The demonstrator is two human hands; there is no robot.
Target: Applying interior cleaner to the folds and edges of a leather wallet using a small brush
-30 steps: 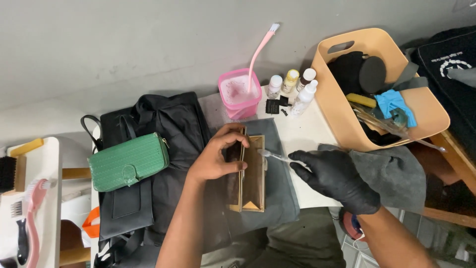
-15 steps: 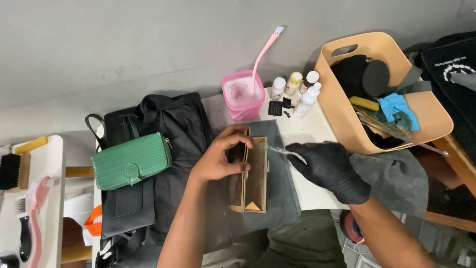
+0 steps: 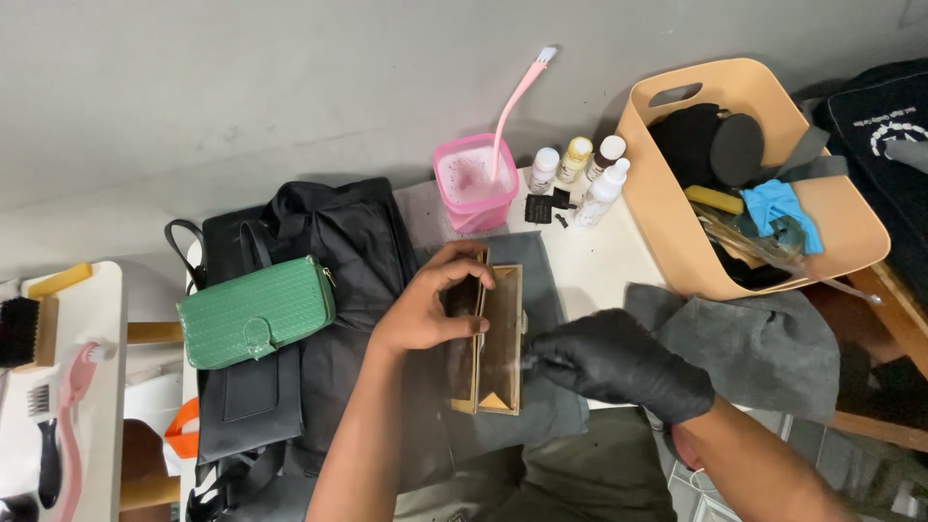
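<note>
A tan wallet point(image 3: 503, 338) lies open on a grey cloth point(image 3: 543, 266) at the table's front. My bare left hand point(image 3: 425, 311) grips its left flap and holds it apart, fingers curled over the top edge. My right hand point(image 3: 619, 369), in a black glove, is closed around a thin pale tool point(image 3: 529, 362). Only the tool's tip shows, right at the wallet's right edge.
A green woven purse point(image 3: 253, 311) rests on black bags point(image 3: 338, 237) to the left. Behind stand a pink cup point(image 3: 474, 188) with a pink toothbrush point(image 3: 517, 97) and small bottles point(image 3: 580, 164). A tan basket point(image 3: 667, 237), another grey cloth point(image 3: 754, 338) and a white shelf point(image 3: 92, 387) with brushes flank the table.
My gloved right hand has moved left and closer to the wallet, so less of the thin tool shows. My left hand keeps its grip on the wallet.
</note>
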